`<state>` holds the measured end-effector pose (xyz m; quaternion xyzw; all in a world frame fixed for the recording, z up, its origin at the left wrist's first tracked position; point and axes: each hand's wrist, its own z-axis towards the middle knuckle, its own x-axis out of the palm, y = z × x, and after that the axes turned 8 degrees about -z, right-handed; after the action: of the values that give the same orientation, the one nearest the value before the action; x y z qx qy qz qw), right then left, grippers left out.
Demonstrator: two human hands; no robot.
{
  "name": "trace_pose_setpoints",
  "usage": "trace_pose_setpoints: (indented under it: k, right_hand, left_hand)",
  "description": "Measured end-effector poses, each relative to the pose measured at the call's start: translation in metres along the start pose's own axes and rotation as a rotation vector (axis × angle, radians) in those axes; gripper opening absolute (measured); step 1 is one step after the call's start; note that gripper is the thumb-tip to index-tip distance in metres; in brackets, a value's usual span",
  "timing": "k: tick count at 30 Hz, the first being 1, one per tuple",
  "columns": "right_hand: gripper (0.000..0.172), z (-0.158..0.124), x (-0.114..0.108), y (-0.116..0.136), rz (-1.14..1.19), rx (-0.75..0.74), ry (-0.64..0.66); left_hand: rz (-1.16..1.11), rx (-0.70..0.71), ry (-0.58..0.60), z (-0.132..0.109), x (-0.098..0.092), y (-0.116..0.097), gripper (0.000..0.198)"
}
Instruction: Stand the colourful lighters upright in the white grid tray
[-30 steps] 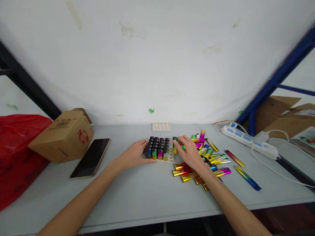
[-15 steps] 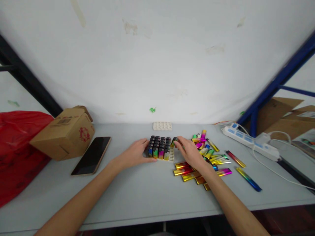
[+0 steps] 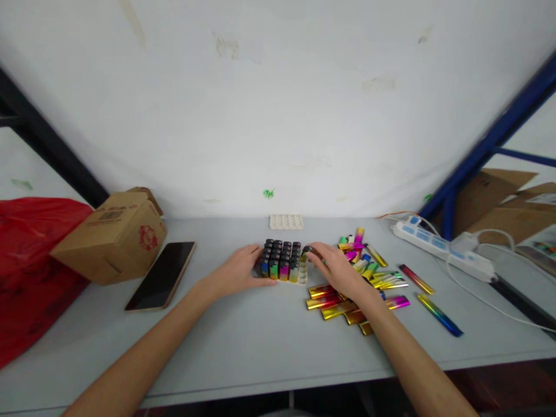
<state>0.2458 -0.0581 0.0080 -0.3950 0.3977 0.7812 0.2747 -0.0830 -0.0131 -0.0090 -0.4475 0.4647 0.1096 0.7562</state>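
At a grey table (image 3: 260,341), a person works over a white tray (image 3: 303,274) packed with upright lighters (image 3: 280,260), black caps up and coloured bodies showing along the near row. The tray sits at the middle of the table, directly between the two hands. The left hand (image 3: 237,272) lies loosely spread against the tray's left side, fingertips touching the outer row and gripping nothing. The right hand (image 3: 336,269) comes in from the right, its fingertips pinched on a single lighter (image 3: 306,250) held at the tray's far right corner, above the column that shows bare white pockets.

Just right of that hand, and partly under the wrist, lies a heap of loose lighters (image 3: 369,269) in gold, pink and green. A spare tray (image 3: 286,222) rests farther back by the white wall. To the left are a dark phone (image 3: 161,275), a cardboard box (image 3: 110,234) and a red bag (image 3: 26,260). A white power strip (image 3: 438,249) lies far right, its cable trailing off.
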Motion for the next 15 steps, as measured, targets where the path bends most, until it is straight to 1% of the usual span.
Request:
trace_pose_setpoints:
  k: [6,12,15]
  right_hand:
    - [0.02,-0.0004,0.0013,-0.0011,-0.035,0.028,-0.007]
    - [0.026,-0.0011,-0.0027,-0.0011,-0.045,0.074,0.009]
    - [0.023,-0.0006,-0.0031,-0.0022,-0.052,0.079,0.022]
  left_hand:
    - [-0.009,0.003,0.006,0.0008,0.0001,-0.0011,0.073]
    - [-0.018,0.036,0.006,0.0009,0.0017,0.0032,0.073]
    - [-0.014,0.03,0.001,0.001,0.0037,0.0053,0.073]
